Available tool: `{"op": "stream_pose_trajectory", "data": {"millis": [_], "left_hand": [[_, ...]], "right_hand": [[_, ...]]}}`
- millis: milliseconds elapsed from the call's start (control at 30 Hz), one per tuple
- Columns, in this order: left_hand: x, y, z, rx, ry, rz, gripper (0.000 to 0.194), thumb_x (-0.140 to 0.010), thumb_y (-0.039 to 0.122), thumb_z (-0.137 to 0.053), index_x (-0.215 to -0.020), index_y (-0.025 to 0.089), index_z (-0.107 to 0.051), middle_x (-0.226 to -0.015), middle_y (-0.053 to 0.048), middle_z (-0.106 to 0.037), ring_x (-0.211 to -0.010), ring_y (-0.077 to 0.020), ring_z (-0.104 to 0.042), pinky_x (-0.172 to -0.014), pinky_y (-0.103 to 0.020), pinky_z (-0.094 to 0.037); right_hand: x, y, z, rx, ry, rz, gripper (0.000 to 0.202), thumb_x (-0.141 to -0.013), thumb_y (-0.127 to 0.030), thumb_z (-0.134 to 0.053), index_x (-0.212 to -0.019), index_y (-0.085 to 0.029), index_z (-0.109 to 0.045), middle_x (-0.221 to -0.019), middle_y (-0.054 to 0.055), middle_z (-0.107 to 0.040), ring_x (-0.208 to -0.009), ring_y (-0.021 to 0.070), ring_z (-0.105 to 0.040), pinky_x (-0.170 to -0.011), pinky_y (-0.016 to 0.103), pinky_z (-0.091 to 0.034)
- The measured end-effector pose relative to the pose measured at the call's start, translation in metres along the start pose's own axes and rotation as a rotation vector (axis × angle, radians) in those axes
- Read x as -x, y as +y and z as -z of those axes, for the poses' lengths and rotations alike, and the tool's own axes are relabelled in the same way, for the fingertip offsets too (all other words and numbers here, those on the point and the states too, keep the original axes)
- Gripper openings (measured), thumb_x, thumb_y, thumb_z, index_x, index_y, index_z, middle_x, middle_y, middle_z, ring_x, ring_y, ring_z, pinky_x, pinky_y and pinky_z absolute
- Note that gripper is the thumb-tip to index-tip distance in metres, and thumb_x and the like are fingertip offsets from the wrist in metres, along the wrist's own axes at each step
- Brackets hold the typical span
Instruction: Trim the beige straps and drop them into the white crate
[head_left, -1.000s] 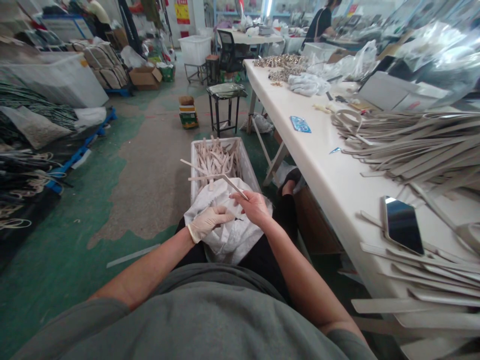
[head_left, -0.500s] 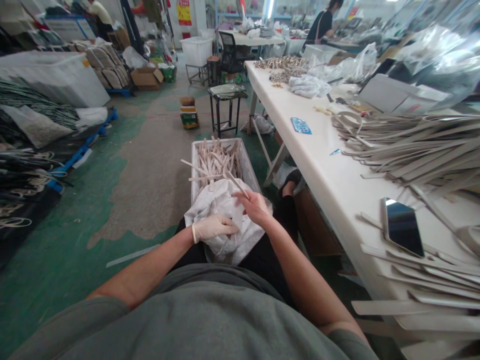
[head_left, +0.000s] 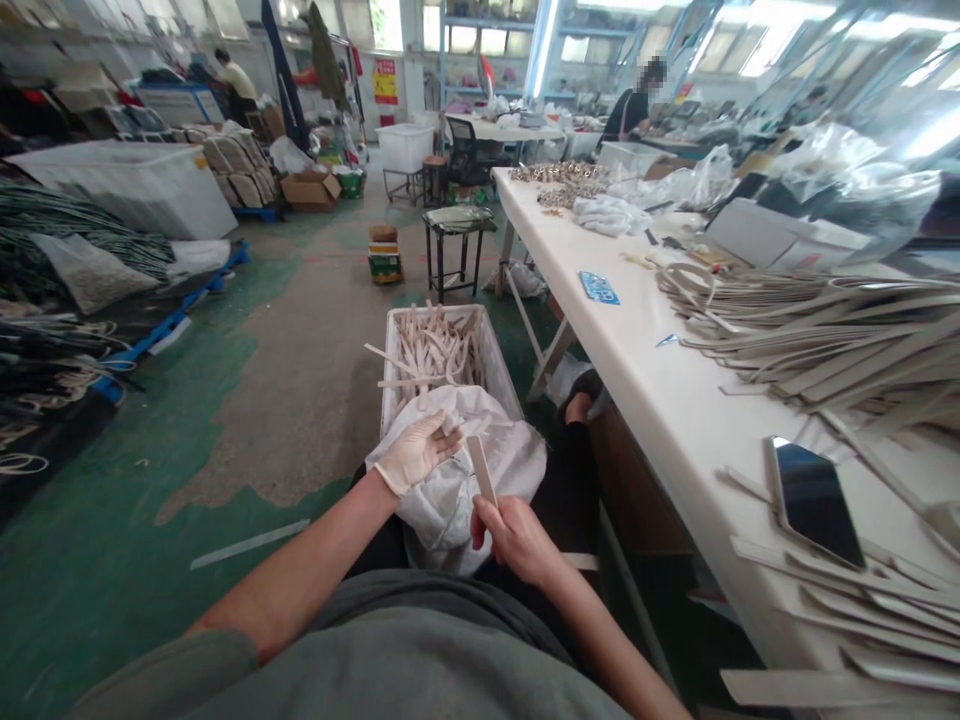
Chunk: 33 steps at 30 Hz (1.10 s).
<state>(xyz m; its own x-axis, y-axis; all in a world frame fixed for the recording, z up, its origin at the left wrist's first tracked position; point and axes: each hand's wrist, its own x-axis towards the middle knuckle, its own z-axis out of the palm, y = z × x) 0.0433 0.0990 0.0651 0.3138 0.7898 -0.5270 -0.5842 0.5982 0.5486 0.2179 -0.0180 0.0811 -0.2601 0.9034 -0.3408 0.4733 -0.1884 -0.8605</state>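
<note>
Two hands are held apart over the lap: the L hand, in a thin whitish glove, is opened w/ nothing seen in it; the bare R hand is closed round a flat, narrow, beige strip, its free end pointed fwd, just R of the gloved fingertips. A pale strip end is seen past the R wrist; whether it's the same piece can't be told.

Risk 1: the held strip could be twisted or dropped, b/c it's gripped on one side only & the tip is unsupported. Risk 2: if let go, it'd prob. be lost in the folds of the crumpled white woven sack below both hands. Risk 3: beyond the hands, a rectangular white plastic crate is filled w/ tangled beige pieces, some jutting over its L rim; these could be snagged by a sleeve or knocked out. Risk 4: well R of the R hand, a dark-screened phone is propped on long beige straps; if those were tugged, it'd poss. be slid off.
</note>
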Motion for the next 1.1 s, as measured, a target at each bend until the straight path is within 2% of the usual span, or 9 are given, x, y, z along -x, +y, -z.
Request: {"op": "stream_pose_trajectory", "data": {"millis": [167, 467, 633, 800, 967, 1033, 1100], "left_hand": [[0.003, -0.005, -0.001, -0.003, 0.007, -0.032, 0.017, -0.076, 0.023, -0.078, -0.079, 0.017, -0.062, -0.069, 0.000, -0.066, -0.065, -0.0143, -0.068, -0.069, -0.028, -0.058], [0.002, -0.015, 0.006, -0.007, -0.024, -0.061, 0.027, -0.068, 0.027, -0.085, -0.078, 0.016, -0.063, -0.070, 0.000, -0.068, -0.064, -0.0137, -0.067, -0.065, -0.025, -0.056], [0.004, -0.015, 0.005, -0.028, -0.059, -0.062, 0.026, -0.068, 0.027, -0.085, -0.076, 0.015, -0.063, -0.071, -0.002, -0.070, -0.067, -0.0147, -0.068, -0.065, -0.025, -0.057], [0.008, -0.013, 0.006, -0.077, -0.057, -0.065, 0.022, -0.071, 0.025, -0.083, -0.076, 0.014, -0.064, -0.070, -0.002, -0.070, -0.067, -0.0157, -0.069, -0.066, -0.026, -0.057], [0.017, -0.028, 0.008, -0.108, -0.077, -0.027, 0.023, -0.066, 0.021, -0.086, -0.074, 0.013, -0.066, -0.068, -0.002, -0.070, -0.063, -0.0146, -0.067, -0.063, -0.024, -0.054], [0.019, -0.031, 0.007, -0.128, -0.086, -0.018, 0.021, -0.066, 0.020, -0.085, -0.073, 0.013, -0.067, -0.067, -0.002, -0.069, -0.060, -0.0135, -0.065, -0.059, -0.022, -0.052], [0.018, -0.026, 0.007, -0.116, -0.054, -0.034, 0.017, -0.069, 0.018, -0.083, -0.073, 0.013, -0.067, -0.067, -0.002, -0.069, -0.059, -0.0130, -0.064, -0.057, -0.022, -0.051]], "right_hand": [[-0.004, -0.002, -0.009, 0.007, 0.006, -0.025, 0.055, -0.100, -0.043, -0.034, -0.060, -0.018, -0.064, -0.055, 0.001, -0.061, -0.044, 0.0123, -0.052, -0.057, 0.025, -0.042], [-0.018, -0.005, -0.011, -0.011, -0.058, -0.037, 0.052, -0.099, -0.040, -0.034, -0.062, -0.018, -0.063, -0.060, 0.002, -0.067, -0.043, 0.0108, -0.052, -0.055, 0.024, -0.044], [-0.021, 0.001, -0.014, -0.060, -0.095, -0.065, 0.052, -0.099, -0.043, -0.036, -0.063, -0.017, -0.064, -0.060, 0.003, -0.067, -0.041, 0.0095, -0.051, -0.048, 0.022, -0.042], [-0.020, 0.007, -0.013, -0.179, -0.208, -0.091, 0.053, -0.098, -0.047, -0.037, -0.063, -0.016, -0.062, -0.055, 0.003, -0.064, -0.035, 0.0087, -0.045, -0.038, 0.020, -0.037], [-0.029, 0.001, -0.009, -0.257, -0.267, -0.039, 0.055, -0.098, -0.049, -0.035, -0.064, -0.015, -0.061, -0.055, 0.002, -0.064, -0.034, 0.0072, -0.043, -0.039, 0.020, -0.038], [-0.031, -0.003, -0.006, -0.265, -0.259, -0.025, 0.054, -0.098, -0.050, -0.034, -0.067, -0.015, -0.062, -0.057, 0.002, -0.065, -0.034, 0.0067, -0.043, -0.039, 0.020, -0.038], [-0.027, -0.007, -0.001, -0.268, -0.210, 0.025, 0.048, -0.098, -0.049, -0.037, -0.082, -0.014, -0.066, -0.069, 0.003, -0.071, -0.037, 0.0069, -0.049, -0.042, 0.020, -0.040]]}}
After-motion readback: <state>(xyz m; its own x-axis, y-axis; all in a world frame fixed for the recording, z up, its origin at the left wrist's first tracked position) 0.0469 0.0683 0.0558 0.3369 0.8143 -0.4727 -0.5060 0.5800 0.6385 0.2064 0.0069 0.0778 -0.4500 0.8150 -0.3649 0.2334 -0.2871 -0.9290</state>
